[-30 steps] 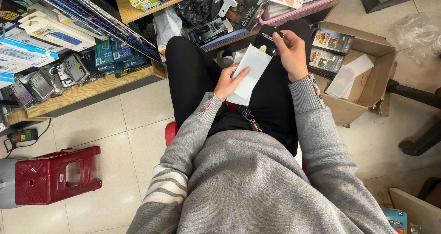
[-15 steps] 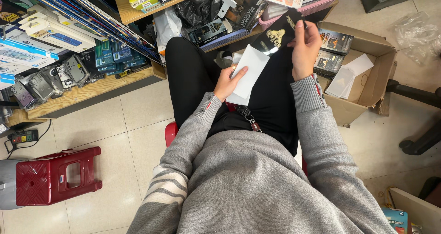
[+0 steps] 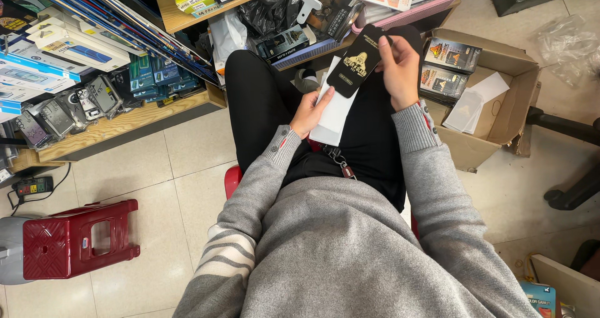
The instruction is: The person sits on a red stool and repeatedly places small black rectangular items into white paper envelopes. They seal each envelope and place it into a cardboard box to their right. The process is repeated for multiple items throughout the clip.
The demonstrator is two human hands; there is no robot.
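Note:
I sit on a red stool with black trousers and a grey sweater. My left hand [image 3: 310, 112] holds a white paper sleeve [image 3: 335, 109] over my lap. My right hand [image 3: 400, 68] grips a flat black packet with gold print [image 3: 359, 63], its lower end overlapping the top of the white sleeve. Both hands are close together above my knees.
An open cardboard box [image 3: 506, 115] at my right holds printed packets and white sleeves. Wooden shelves [image 3: 119, 127] with packaged goods run along the left and top. A low red plastic stool [image 3: 69, 240] stands at the left, a power strip [image 3: 31, 185] beside it.
My right hand rose from the lap toward the box and now holds the black packet, brought back over the white sleeve. The left hand stayed on the sleeve.

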